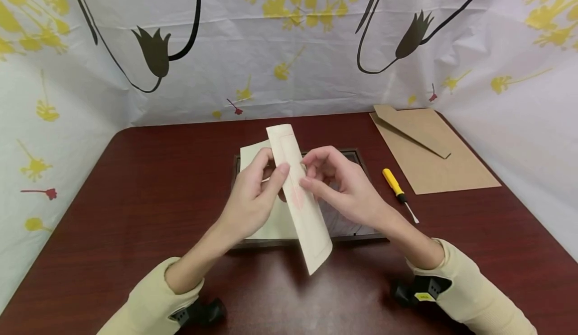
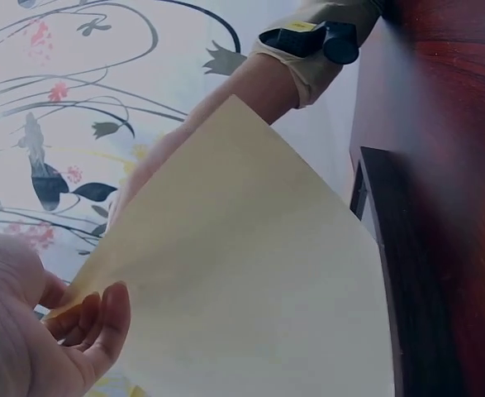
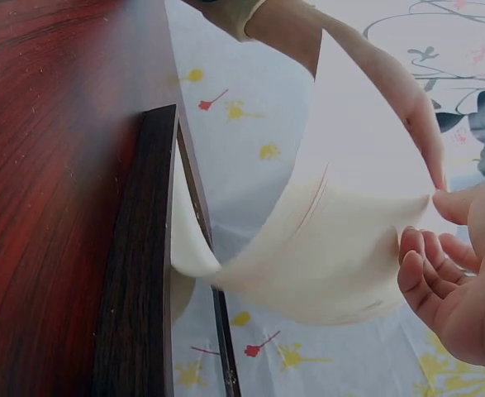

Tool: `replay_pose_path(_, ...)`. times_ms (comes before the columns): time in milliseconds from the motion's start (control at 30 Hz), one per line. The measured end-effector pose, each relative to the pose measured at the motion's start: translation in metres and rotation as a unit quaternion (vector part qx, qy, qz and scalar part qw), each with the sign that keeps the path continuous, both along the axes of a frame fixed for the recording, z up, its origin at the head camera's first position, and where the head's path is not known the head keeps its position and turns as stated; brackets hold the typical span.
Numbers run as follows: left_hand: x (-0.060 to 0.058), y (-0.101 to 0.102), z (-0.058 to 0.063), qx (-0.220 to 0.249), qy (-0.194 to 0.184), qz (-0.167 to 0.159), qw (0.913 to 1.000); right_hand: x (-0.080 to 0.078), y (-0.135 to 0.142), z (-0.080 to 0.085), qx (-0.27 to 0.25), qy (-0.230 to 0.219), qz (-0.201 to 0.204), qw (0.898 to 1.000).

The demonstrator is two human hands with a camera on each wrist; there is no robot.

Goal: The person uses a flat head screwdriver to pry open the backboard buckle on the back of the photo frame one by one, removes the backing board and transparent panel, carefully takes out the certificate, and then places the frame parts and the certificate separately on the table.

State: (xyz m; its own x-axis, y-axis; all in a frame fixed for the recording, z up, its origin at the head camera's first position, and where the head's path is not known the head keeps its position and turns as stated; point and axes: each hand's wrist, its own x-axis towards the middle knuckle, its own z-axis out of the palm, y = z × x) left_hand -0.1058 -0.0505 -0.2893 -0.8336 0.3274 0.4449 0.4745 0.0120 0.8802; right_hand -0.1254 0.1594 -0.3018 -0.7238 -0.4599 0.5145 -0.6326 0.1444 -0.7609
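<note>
Held curled paper over the dark frame on the table, pinching it between thumb and fingers of the left hand. Touched its edge with bent fingers of the right hand; could not tell whether gripping. Had a screwdriver right of the frame.

Seems a small curtained-off work spot, though home or office I can't tell; white hangings printed with yellow, red and dark plant shapes stand behind and to either side; within them sits a dark red wood-grain table, with a yellow-handled screwdriver on it.
</note>
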Motion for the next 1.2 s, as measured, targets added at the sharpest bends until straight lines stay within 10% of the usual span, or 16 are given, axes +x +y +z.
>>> replay_pose_path(467,0.007,-0.019,0.026,-0.007,0.139,0.029,0.9898,-0.019,0.013,-0.004,-0.035,-0.015,-0.060,0.998)
replay_pose_path(1200,0.012,-0.071,0.070,-0.057,0.273,0.188,0.9415,-0.056,0.036,-0.029,0.022,-0.104,-0.172,0.979)
